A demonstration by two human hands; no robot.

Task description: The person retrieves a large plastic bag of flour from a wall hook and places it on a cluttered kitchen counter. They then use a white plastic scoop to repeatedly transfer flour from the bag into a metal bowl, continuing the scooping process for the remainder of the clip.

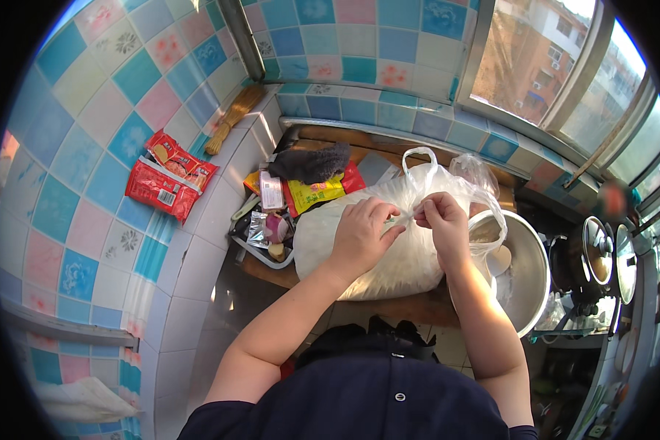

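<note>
A large, full white plastic bag (323, 246) lies on its side in front of me, its pale contents showing through. Its mouth is gathered into a twisted neck between my hands, and its loop handles (420, 158) stick up behind. My right hand (445, 220) is closed, thumb and fingers pinching the bag at the neck. At the left of the neck is my left hand (367, 231), resting close against the bag with thumb and forefinger apart. To the right of the bag sits a wide metal basin (537, 282) with a pale rounded thing (499, 261) inside.
At the left stands a tray (271, 260) of small items, with yellow-red packets (312, 194) and a dark cloth (312, 163) behind. Red packets (167, 183) and a straw brush (235, 117) lie on the tiled ledge. Pots with glass lids (598, 249) are at the right, below windows.
</note>
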